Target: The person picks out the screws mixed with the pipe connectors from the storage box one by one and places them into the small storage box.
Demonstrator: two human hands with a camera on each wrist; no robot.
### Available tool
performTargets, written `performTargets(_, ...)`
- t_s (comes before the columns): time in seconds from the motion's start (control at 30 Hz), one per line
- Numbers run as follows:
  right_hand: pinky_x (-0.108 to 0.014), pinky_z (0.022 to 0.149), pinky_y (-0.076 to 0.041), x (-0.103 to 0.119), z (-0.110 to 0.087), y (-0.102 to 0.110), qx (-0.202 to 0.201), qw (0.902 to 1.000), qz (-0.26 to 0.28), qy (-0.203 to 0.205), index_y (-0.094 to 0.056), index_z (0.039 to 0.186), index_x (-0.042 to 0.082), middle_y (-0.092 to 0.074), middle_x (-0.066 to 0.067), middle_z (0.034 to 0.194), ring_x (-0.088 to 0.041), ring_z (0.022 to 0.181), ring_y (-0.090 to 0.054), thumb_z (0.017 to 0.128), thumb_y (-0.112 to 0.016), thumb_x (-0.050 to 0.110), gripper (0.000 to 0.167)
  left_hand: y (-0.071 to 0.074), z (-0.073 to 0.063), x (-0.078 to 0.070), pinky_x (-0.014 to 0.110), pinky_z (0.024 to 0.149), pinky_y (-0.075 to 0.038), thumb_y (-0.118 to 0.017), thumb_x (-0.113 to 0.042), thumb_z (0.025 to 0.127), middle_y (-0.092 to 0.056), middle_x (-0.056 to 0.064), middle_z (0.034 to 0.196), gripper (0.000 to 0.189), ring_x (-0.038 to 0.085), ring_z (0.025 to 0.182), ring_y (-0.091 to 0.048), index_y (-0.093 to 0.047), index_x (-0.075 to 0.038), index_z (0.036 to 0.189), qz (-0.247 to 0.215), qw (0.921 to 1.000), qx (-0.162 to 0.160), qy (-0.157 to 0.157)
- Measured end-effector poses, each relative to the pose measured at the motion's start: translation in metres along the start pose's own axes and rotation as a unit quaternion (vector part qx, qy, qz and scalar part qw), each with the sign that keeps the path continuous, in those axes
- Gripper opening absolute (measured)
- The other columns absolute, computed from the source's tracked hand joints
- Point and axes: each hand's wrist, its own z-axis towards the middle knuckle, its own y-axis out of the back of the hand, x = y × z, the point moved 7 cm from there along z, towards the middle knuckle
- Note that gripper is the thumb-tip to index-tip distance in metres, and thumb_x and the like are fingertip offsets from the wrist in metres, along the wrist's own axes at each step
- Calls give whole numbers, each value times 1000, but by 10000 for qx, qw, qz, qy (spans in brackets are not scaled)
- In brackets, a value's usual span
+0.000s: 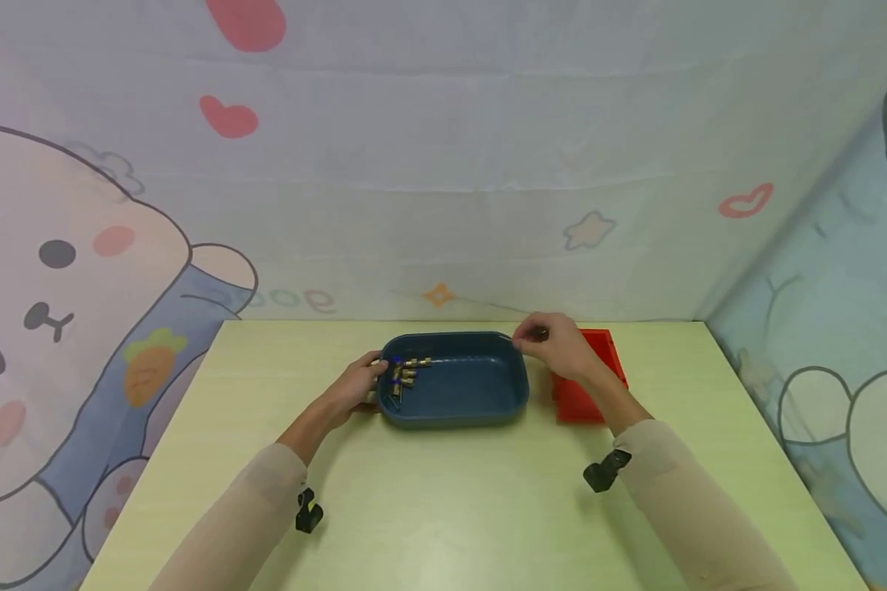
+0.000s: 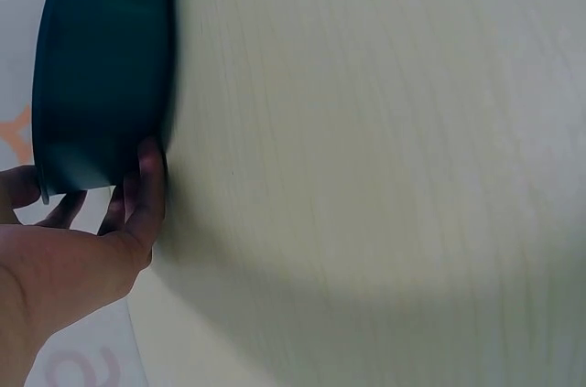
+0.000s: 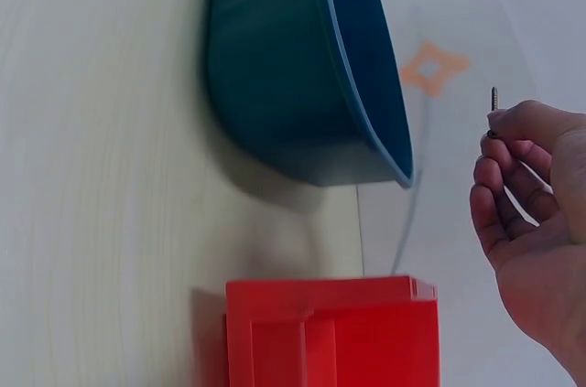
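Observation:
A dark blue-green basin (image 1: 454, 394) stands on the table. My left hand (image 1: 355, 386) grips its left end, thumb at the rim and fingers against the outer wall, as the left wrist view also shows. Gathered at that end of the basin are several small brass-coloured fittings (image 1: 410, 373), with bits of blue among them. My right hand (image 1: 558, 345) is raised by the basin's far right corner. Between thumb and forefinger it pinches a small screw (image 3: 494, 102), point up in the right wrist view. Its other fingers are loosely curled.
Right of the basin sits a red tray (image 1: 578, 400) with a divider, partly covered by my right hand and forearm. The pale wooden table (image 1: 443, 509) ends at a printed cloth backdrop (image 1: 443, 164). Dark wrist cameras hang at both sleeves.

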Motion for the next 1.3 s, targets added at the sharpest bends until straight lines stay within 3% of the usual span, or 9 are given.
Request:
performTargets(0.27,-31,79,-55,-10,-3,17,-177,9998,-103,23,-77,105,6,-72,-8,98,-26,90,-64,100,-73,10,7,1,0,-2,40,82,-57,-38,-31,116,-35,23,166,55,44,148,-42,-26,-13,167,42,10000,-36,-22)
performTargets(0.6,-29,82,-53,-15,-7,34,-291,9991,-316,30,-76,108,4,-72,-10,100,-26,94,-64,101,-73,12,11,3,1,-1,40,82,-57,-38,-31,116,-38,23,164,54,44,149,-42,-28,-13,167,-12,10000,-62,-17)
performTargets(0.93,-39,85,-54,-26,-13,49,-432,9977,-509,-148,-75,110,4,-71,-12,104,-29,96,-64,102,-72,14,14,3,0,-1,41,83,-57,-38,-31,116,-36,23,165,56,44,149,-42,-25,-13,168,32,10000,-36,-9)
performTargets(1.3,-39,84,-53,-42,-19,63,-451,9957,-725,-351,-73,115,3,-70,-14,107,-30,97,-61,105,-69,19,19,3,1,0,39,82,-57,-38,-31,116,-37,23,164,56,43,147,-44,-26,-13,167,0,10000,-59,-10)
